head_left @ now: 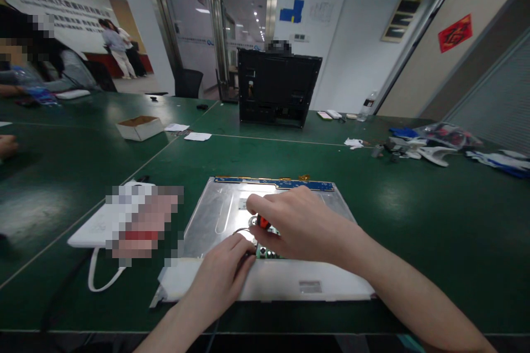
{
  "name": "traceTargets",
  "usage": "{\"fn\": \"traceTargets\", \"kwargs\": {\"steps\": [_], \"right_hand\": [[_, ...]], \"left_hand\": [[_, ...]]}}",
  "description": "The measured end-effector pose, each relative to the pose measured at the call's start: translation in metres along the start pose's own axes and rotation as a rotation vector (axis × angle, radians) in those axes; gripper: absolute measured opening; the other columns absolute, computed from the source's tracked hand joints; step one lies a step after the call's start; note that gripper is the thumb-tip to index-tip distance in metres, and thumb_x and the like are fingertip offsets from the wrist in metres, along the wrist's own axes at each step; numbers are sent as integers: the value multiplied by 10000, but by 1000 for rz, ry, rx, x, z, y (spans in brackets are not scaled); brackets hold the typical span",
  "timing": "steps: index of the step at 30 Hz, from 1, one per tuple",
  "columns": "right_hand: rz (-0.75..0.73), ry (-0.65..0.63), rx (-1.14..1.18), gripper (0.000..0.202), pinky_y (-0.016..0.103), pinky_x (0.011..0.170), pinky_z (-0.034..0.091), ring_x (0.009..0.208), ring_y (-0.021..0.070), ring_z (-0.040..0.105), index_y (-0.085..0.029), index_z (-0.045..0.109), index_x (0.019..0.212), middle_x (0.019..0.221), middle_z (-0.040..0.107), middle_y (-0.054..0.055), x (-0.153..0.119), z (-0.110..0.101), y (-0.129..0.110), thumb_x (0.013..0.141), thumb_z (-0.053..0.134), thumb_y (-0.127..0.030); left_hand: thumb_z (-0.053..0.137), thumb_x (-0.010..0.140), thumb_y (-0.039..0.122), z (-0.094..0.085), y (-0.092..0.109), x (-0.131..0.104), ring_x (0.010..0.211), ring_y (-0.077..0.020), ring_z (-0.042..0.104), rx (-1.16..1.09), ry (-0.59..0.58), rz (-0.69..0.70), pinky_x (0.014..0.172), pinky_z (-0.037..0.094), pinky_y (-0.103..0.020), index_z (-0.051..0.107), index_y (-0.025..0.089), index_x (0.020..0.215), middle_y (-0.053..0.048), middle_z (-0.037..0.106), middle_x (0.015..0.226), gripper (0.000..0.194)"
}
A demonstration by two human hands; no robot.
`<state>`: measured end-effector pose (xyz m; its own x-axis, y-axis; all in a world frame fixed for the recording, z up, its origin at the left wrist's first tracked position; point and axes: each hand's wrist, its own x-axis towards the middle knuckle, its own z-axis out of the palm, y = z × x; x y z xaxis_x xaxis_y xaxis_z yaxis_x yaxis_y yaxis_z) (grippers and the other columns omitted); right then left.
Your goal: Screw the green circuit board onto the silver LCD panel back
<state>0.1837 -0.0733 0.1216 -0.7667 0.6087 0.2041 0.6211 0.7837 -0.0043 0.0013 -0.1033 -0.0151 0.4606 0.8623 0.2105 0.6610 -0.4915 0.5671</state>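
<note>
A flat metal panel (pixel 215 215) lies on the green table, with a blue circuit strip (pixel 273 182) along its far edge and a white strip (pixel 290 281) along its near edge. My right hand (pixel 290 220) is closed around a red and black tool handle (pixel 263 222) above the panel's middle. Below it, a green circuit board (pixel 265 252) is partly hidden by my hands. My left hand (pixel 229 265) rests at the board's left side, its fingers pressed together; whatever they hold, if anything, is hidden. A thin wire (pixel 241 230) curves beside its fingertips.
A white device with a cable (pixel 95 226) lies left of the panel. Farther back are a white box (pixel 141 128), paper sheets (pixel 197 136) and a black monitor-like unit (pixel 277 88). Plastic bags and parts (pixel 434 143) lie at right. Another person's hand (pixel 7 146) shows at far left.
</note>
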Motion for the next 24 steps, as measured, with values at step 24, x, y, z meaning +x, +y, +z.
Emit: {"fn": "traceTargets", "kwargs": {"steps": [24], "right_hand": [[-17, -15, 52, 107, 264, 492, 183, 569, 111, 492, -178, 503, 942, 774, 647, 11, 0, -2, -1, 845, 466, -204]], "left_hand": [[438, 893, 184, 0, 1, -1, 904, -207, 598, 9, 12, 6, 765, 480, -325, 564, 212, 942, -60, 624, 992, 138]]}}
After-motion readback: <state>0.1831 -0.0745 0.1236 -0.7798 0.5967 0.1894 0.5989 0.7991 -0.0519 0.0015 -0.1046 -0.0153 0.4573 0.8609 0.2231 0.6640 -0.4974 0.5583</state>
